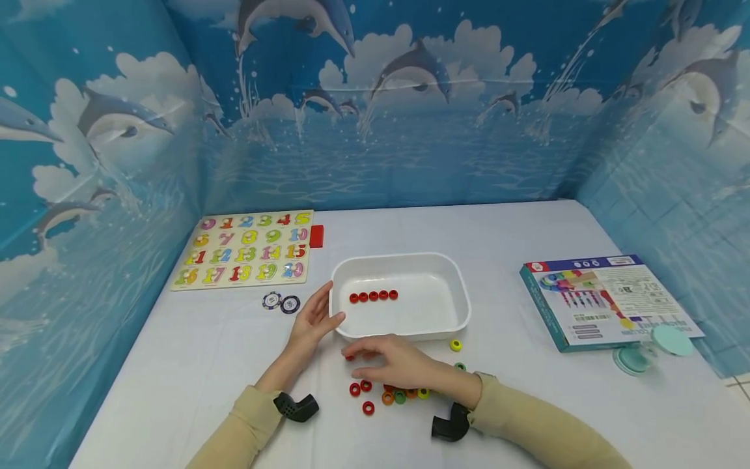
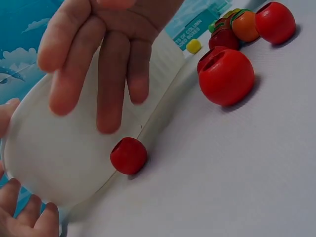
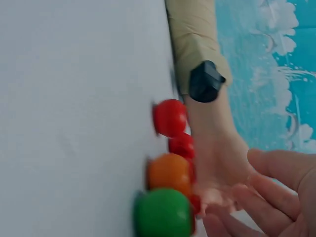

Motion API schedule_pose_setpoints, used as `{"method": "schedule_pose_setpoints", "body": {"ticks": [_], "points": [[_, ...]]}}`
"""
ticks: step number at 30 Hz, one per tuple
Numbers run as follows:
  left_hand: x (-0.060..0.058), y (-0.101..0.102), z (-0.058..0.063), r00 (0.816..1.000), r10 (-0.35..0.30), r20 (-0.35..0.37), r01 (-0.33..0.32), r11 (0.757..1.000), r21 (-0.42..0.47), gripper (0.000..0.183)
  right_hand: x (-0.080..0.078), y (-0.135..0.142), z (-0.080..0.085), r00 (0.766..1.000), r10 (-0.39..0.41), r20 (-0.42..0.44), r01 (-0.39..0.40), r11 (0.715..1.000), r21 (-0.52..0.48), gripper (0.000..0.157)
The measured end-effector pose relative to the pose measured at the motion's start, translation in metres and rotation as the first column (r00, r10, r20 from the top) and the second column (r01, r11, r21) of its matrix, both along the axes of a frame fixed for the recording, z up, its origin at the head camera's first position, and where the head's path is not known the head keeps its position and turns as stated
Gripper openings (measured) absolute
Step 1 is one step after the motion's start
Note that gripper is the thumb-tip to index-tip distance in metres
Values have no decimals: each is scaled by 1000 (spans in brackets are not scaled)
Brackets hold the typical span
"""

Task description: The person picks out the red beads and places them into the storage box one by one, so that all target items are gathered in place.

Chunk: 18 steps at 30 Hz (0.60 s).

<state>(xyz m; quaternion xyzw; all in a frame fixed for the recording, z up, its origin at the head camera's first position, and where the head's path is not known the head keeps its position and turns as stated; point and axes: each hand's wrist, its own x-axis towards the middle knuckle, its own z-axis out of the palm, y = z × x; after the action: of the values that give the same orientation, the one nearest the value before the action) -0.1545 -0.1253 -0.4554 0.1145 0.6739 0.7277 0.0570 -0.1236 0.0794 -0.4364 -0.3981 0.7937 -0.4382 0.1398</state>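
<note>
My left hand (image 1: 310, 324) holds the left end of a white tray (image 1: 433, 296), its thumb over the near-left corner and its fingers along the outer wall. Inside the tray, several red beads (image 1: 374, 296) stand in a row. My right hand (image 1: 395, 361) reaches across the tray's near side, fingers loosely extended. Just below its fingertips, a single red bead (image 2: 129, 156) lies on the cloth by the tray, apart from the fingers in the left wrist view. Under and near the right palm are more beads: red (image 1: 368, 408), orange (image 1: 388, 398) and green (image 3: 164, 212).
A wooden number board (image 1: 243, 251) lies at the back left, a red block (image 1: 316, 236) beside it. Two poker chips (image 1: 290, 304) lie left of the tray. On the right are a flat game box (image 1: 603, 299) and an open turquoise-lidded container (image 1: 633, 360). A yellow bead (image 1: 456, 345) sits near the tray.
</note>
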Motion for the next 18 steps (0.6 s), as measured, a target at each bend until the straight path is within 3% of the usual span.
{"method": "schedule_pose_setpoints", "body": {"ticks": [5, 18], "points": [[0, 0, 0, 1000, -2, 2, 2, 1000, -2, 67, 3, -10, -12, 987, -84, -140, 91, 995, 47, 33], [-1, 0, 0, 1000, -4, 13, 4, 1000, 4, 68, 1, -19, -28, 943, -144, -299, 174, 982, 76, 20]]}}
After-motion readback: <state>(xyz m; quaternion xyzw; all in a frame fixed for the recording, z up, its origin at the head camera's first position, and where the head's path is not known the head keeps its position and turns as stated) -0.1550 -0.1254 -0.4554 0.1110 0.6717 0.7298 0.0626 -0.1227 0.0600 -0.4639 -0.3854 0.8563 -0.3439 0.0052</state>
